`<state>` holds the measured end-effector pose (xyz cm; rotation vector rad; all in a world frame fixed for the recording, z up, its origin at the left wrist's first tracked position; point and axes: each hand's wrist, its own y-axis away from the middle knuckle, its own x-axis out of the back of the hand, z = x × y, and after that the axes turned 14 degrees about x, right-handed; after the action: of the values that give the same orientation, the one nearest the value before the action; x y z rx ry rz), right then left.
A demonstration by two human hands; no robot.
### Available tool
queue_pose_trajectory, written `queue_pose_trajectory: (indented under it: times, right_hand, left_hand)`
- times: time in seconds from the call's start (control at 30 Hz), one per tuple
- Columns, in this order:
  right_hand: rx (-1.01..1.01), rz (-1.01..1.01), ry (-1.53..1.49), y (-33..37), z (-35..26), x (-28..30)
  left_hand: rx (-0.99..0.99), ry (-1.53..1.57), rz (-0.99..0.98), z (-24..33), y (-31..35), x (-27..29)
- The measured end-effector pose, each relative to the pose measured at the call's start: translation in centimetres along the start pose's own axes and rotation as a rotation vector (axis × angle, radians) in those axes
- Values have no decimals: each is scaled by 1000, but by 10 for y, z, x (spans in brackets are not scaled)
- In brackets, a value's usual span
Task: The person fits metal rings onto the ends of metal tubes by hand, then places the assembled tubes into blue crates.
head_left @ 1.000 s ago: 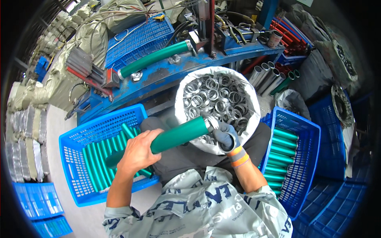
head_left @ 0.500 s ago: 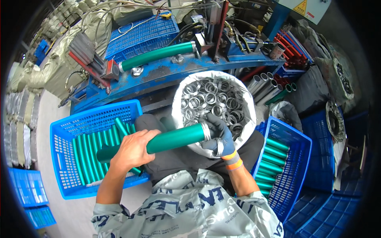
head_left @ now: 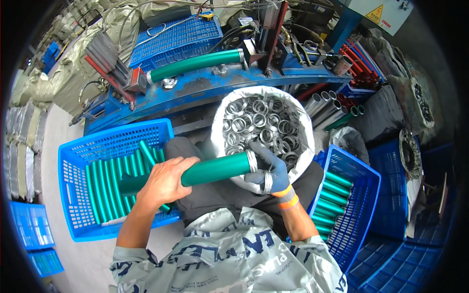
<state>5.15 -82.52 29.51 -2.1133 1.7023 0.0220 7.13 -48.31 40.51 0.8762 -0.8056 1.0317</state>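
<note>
Across my lap lies a green metal tube [head_left: 215, 171], gripped near its middle by my bare left hand [head_left: 163, 180]. A silver ring [head_left: 252, 161] sits at the tube's right end. My right hand [head_left: 278, 177], in a blue-grey glove with an orange cuff, has its fingers closed around that ringed end. A second silver ring [head_left: 268, 182] is held against the palm of this hand. Just beyond the tube stands a white sack [head_left: 305, 129] filled with loose silver rings [head_left: 259, 120].
A blue crate [head_left: 68, 168] of green tubes stands at left, another blue crate [head_left: 373, 188] of tubes at right. Ahead, a blue machine bench [head_left: 195, 88] carries another green tube [head_left: 195, 66]. Grey tubes [head_left: 326, 110] lie beyond the sack at right.
Both hands keep their hold on the tube and rings, almost unmoved. The view has shifted very slightly.
</note>
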Motion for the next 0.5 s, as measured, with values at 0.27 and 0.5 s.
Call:
queue_pose_trajectory:
  times: [0.27, 0.5]
  right_hand:
    - [-2, 45, -83, -10, -6, -1]
    - [-283, 357, 121, 14, 57, 79]
  left_hand:
    - [-23, -8, 107, 4, -3, -27]
    - [-48, 176, 151, 11, -11, -29]
